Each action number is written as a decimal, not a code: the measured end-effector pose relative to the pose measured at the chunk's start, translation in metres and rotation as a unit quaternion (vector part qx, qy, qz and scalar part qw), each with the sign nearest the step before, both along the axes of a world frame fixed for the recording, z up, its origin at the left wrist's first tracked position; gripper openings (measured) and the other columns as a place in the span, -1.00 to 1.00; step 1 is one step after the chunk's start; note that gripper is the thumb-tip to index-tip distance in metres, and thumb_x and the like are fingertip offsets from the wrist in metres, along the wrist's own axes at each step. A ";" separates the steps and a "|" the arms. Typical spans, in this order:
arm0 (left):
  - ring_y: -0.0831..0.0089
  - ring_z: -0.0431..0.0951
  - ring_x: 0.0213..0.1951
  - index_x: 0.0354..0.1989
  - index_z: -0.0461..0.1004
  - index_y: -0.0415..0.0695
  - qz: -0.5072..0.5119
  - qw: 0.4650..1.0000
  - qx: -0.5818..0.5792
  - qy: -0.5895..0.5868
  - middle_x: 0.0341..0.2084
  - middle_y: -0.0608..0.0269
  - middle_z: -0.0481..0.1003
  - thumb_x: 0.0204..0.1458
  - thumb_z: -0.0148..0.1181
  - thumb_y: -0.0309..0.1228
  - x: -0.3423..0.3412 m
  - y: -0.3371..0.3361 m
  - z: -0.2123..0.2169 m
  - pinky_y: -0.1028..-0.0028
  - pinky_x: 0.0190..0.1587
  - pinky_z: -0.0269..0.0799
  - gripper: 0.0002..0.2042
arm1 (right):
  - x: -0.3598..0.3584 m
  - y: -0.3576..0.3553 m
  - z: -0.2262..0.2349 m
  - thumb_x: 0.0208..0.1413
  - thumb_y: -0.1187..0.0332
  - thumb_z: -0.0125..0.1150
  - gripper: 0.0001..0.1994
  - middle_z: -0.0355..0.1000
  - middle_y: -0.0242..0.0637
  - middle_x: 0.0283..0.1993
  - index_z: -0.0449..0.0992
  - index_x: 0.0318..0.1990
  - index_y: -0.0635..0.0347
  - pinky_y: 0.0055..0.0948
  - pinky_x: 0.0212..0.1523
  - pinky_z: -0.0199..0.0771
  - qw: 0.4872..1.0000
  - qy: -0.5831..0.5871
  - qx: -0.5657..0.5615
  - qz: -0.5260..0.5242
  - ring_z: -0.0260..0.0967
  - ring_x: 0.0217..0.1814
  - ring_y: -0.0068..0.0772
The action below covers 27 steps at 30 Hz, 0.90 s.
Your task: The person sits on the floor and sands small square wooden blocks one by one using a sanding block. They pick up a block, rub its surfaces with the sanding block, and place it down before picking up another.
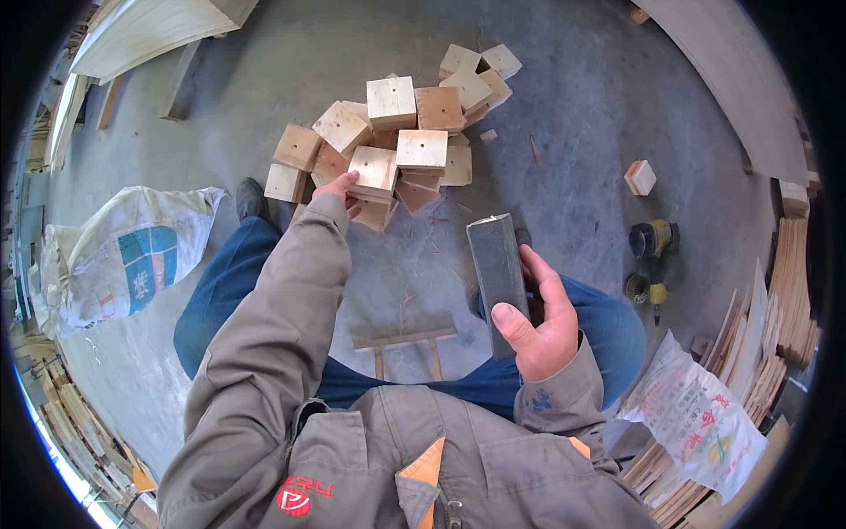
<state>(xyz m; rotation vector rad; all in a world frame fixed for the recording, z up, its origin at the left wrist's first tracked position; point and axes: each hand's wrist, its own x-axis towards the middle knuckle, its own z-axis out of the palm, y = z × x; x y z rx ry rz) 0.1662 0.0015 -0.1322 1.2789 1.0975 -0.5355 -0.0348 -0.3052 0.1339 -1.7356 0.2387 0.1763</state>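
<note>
A loose pile of square wooden blocks (pixel 421 150), most with a small hole in the face, lies on the floor in front of me. My left hand (pixel 339 192) reaches to the near side of the pile and pinches the left corner of one pale wooden block (pixel 374 167), thumb on top and fingers at its edge. Held up over my right knee is a long dark grey sanding block (pixel 499 273) with a flat rough-looking face. My right hand (pixel 545 322) wraps round its right side, thumb on the near face; the other fingers are partly hidden behind it.
A single wooden block (pixel 641 177) lies apart at right, near a yellow-and-black power tool (pixel 650 238). White woven sacks lie left (pixel 123 256) and lower right (pixel 696 419). Stacked wood strips (pixel 758 326) line the right side. Wooden panels (pixel 159 40) stand at upper left.
</note>
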 end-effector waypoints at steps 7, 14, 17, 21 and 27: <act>0.22 0.60 -0.25 -0.13 0.57 -0.33 0.032 0.993 -0.100 -0.059 -0.24 0.04 0.59 -0.13 0.52 -0.50 -0.028 0.009 0.007 0.23 -0.11 0.57 -0.63 | -0.004 -0.001 -0.002 0.16 0.10 0.38 -0.22 0.35 0.12 0.28 0.22 0.35 0.51 -0.27 0.30 0.33 1.000 -0.017 -0.013 -0.008 0.34 0.30 -0.14; 0.15 0.49 0.01 0.11 0.47 -0.22 -0.375 0.769 0.375 -0.357 -0.02 0.00 0.42 -0.32 0.49 -0.46 -0.080 0.024 0.082 0.27 0.05 0.50 -0.34 | -0.013 0.000 -0.017 0.09 0.15 0.40 -0.25 0.37 0.18 0.25 0.29 0.32 0.49 -0.23 0.29 0.35 0.993 -0.084 -0.078 -0.017 0.37 0.27 -0.01; -0.02 0.41 0.05 0.09 0.44 -0.14 -0.413 0.607 0.463 -0.497 -0.03 -0.05 0.34 -0.44 0.42 -0.48 -0.111 0.003 0.151 0.21 0.10 0.47 -0.29 | -0.015 0.003 -0.021 0.07 0.15 0.41 -0.26 0.37 0.20 0.25 0.31 0.31 0.46 -0.18 0.31 0.33 0.984 -0.114 -0.133 -0.023 0.36 0.28 0.07; 0.03 0.43 0.05 0.12 0.42 -0.21 -0.361 0.660 0.458 -0.473 -0.02 -0.06 0.36 -0.43 0.51 -0.38 -0.128 0.009 0.178 0.23 0.11 0.47 -0.24 | -0.013 0.007 -0.015 0.09 0.12 0.38 -0.25 0.35 0.22 0.27 0.31 0.32 0.44 -0.16 0.35 0.30 0.977 -0.130 -0.166 -0.033 0.32 0.32 0.10; 0.24 0.58 -0.03 0.17 0.31 -0.43 -0.238 0.863 0.184 -0.407 -0.08 0.01 0.52 -0.34 0.63 -0.34 -0.152 0.028 0.180 0.30 0.07 0.54 -0.15 | -0.006 0.015 -0.024 0.09 0.09 0.37 -0.24 0.34 0.23 0.28 0.29 0.34 0.41 -0.17 0.35 0.30 0.977 -0.150 -0.146 -0.046 0.32 0.32 0.12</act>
